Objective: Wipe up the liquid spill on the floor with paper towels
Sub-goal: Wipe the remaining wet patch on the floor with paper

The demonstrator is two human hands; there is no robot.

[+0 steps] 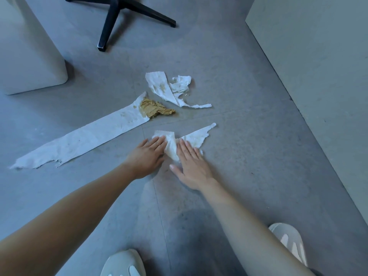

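Observation:
A crumpled white paper towel (199, 135) lies on the grey floor in the middle of the view, faintly stained. My left hand (148, 156) touches its left end with straight fingers. My right hand (192, 164) presses flat on its middle, fingers spread. Beyond lies a long towel strip (79, 140) whose far end is soaked brown (154, 109). Two more stained towel pieces (171, 88) lie farther back. A thin wet film (191, 114) shows on the floor between the pieces.
A black chair base (119, 14) stands at the back. A pale rounded block (29, 56) fills the far left. A light wall or cabinet (318, 66) runs along the right. My two pale shoes (123, 263) (288, 240) are at the bottom.

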